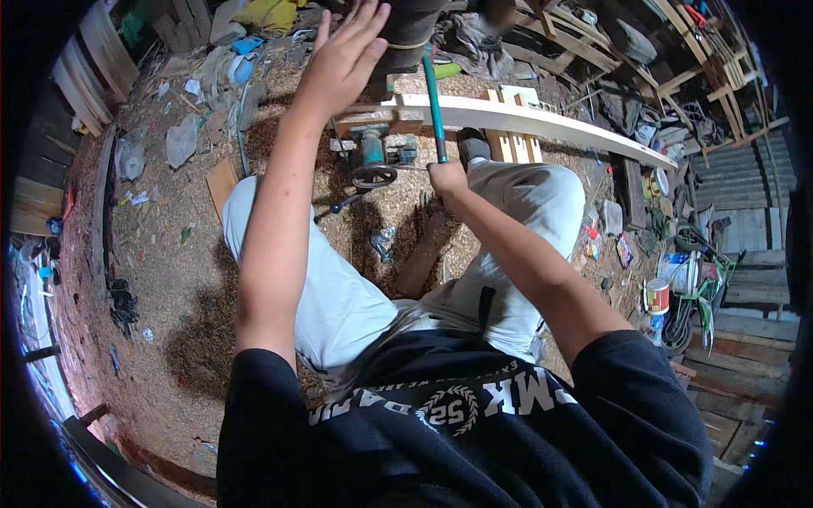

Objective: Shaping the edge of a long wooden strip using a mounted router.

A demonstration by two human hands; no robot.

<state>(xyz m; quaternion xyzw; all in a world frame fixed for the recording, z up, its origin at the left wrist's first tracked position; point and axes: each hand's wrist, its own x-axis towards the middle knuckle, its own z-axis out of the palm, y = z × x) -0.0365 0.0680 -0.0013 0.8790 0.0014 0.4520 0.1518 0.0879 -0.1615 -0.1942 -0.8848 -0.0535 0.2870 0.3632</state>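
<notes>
My right hand [448,179] is closed round the lower end of a long green lever [436,106], which slants down from a dark machine head [408,38]. Raised at the upper middle, my left hand [345,63] has its fingers stretched out beside that head; whether the palm touches it I cannot tell. A pale timber beam [542,124] lies across the machine below the head and runs off to the right. Under its left end are a wooden block [378,121] and a green vise-like base with a black handwheel [374,176] and a crank handle [345,205].
My legs [529,203] straddle the machine on a floor strewn with wood shavings. Slotted wooden pieces [512,146] lie beneath the beam. Plastic bags [181,140] and scraps litter the left. Paint buckets [657,296], a tangle of green cords and stacked boards crowd the right.
</notes>
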